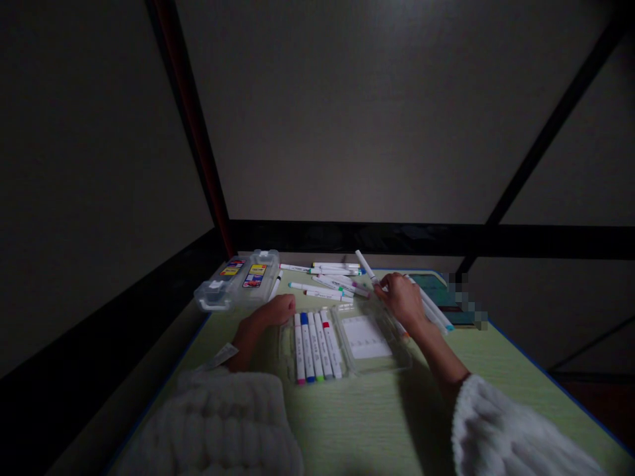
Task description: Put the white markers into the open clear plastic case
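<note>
An open clear plastic case (347, 367) lies on the table, with several white markers (317, 347) standing side by side in its left half. A white printed sheet (366, 337) shows in its right half. My left hand (282, 308) is closed in a fist at the case's upper left corner; anything inside its fingers is hidden. Beyond the case's right half, my right hand (404, 299) is closed on a white marker (365, 264) that tilts up to the left. More loose white markers (430, 307) lie beside and partly behind this hand.
Several loose markers (327, 287) are scattered behind the case. A second clear case (238, 281) with colourful labels lies at the back left. At the back right is a flat teal-screened object (430, 287), partly pixelated. A wall (347, 132) rises behind the table (357, 423).
</note>
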The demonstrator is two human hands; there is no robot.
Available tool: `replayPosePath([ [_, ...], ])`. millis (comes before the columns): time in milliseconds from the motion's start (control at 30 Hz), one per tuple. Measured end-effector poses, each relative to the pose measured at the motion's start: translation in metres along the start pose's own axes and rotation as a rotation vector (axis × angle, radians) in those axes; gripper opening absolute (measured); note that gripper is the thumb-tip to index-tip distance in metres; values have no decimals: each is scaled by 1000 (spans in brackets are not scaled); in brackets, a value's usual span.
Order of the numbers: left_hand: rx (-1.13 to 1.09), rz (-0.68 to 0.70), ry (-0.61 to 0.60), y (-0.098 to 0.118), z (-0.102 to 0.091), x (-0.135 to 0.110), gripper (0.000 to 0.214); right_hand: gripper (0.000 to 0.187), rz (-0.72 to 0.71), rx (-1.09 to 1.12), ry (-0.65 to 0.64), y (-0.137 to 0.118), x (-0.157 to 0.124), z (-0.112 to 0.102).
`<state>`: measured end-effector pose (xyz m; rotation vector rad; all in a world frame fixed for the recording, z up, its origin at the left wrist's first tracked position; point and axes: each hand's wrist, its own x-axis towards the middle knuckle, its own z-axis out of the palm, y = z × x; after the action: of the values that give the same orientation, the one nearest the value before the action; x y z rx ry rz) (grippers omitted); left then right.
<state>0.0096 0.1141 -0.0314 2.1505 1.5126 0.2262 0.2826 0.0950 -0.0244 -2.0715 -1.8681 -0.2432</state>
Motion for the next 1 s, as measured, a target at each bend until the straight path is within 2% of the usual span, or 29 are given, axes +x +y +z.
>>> replayPosePath([
  [200,2,86,28,-14,4,9,9,22,-156,62,44,-8,-30,-14],
  [333,-22,108,82,-16,3,15,7,19,-283,151,123,-10,-55,-11],
  [433,-71,114,171,-10,-1,18,10,17,-345,209,149,-9,-68,-6],
  [500,-233,139,260,-3,-3,18,8,15,-375,239,147,-9,-73,-4],
  [567,-460,156,282,6,-5,18,11,14,-397,247,136,-10,-76,-3],
  [700,-748,162,220,23,-5,17,21,12,-419,221,114,-11,-77,-2],
  [1000,-896,164,148,39,5,17,26,9,-472,173,132,-12,-78,-2],
])
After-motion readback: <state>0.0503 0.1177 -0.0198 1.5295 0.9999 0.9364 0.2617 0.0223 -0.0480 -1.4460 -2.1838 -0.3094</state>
